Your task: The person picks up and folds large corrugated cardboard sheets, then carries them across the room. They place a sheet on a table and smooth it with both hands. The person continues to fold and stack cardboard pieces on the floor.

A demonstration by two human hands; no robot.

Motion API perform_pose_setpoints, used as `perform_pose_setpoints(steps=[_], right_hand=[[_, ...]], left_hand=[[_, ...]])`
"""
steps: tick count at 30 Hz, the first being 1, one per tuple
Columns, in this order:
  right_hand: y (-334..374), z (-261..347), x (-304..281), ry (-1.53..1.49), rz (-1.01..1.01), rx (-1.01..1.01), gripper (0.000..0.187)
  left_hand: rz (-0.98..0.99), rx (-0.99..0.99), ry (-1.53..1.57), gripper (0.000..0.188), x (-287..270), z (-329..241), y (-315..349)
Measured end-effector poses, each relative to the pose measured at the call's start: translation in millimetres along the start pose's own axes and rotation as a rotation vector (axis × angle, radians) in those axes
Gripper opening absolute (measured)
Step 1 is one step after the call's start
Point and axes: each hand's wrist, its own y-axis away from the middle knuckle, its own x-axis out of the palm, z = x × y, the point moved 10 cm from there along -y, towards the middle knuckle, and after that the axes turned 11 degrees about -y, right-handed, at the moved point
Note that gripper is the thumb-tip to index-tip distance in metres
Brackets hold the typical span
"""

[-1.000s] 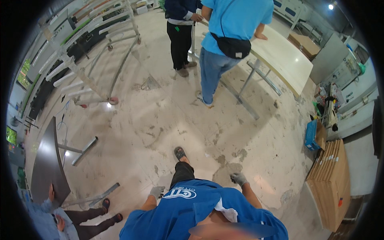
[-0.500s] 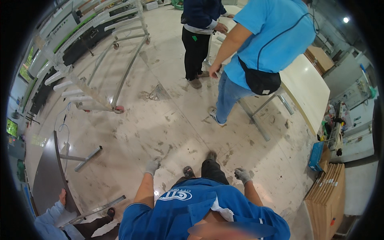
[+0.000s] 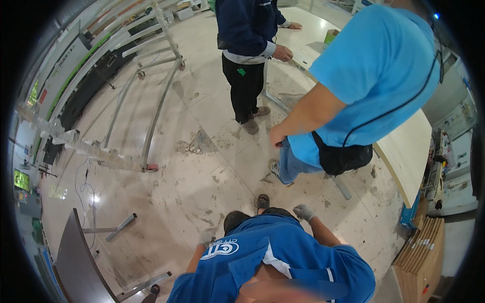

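Note:
My left hand point(image 3: 207, 236), in a pale grey work glove, hangs at my left side beside the front of my blue shirt point(image 3: 252, 252). Its fingers are blurred, so I cannot make out whether they are apart. Out to my right, my right hand point(image 3: 304, 212) wears a similar glove; its fingers are curled in and nothing shows in them. Both hands are above the tiled floor point(image 3: 202, 187) and touch no object that I can see. The closest thing ahead is a person in a light blue shirt point(image 3: 376, 76) with a black waist bag point(image 3: 343, 157).
Another person in a dark jacket point(image 3: 244, 30) holds the edge of a long pale panel point(image 3: 404, 151) on metal legs. A wheeled metal rack point(image 3: 164, 101) stands far left, a dark board point(image 3: 81, 262) near left. Flat cardboard point(image 3: 417, 252) leans at right. Broken tile point(image 3: 197, 144) marks the floor.
I have moved forward, nearer both people and the pale panel. My left hand has dropped closer to my shirt. The person by the dark board has mostly left the view.

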Motion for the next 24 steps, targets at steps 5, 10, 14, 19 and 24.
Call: perform_pose_setpoints(steps=[5, 10, 14, 19, 24], right_hand=[[-84, 98, -78, -0.169, -0.147, 0.106, 0.034], [-146, 162, -92, -0.237, -0.139, 0.070, 0.035], [-181, 162, -81, -0.277, -0.063, 0.218, 0.034], [-233, 185, -84, -0.232, -0.114, 0.283, 0.034], [-299, 222, -110, -0.257, -0.196, 0.340, 0.033]], left_hand=[[-0.206, 0.045, 0.062, 0.027, 4, -108, -48], [-0.027, -0.056, -0.143, 0.033, 19, -171, -90], [-0.035, -0.198, -0.312, 0.037, -17, -191, -137], [-0.065, -0.249, -0.227, 0.033, -91, -273, -197], [-0.076, -0.048, -0.247, 0.034, -150, -423, -255]])
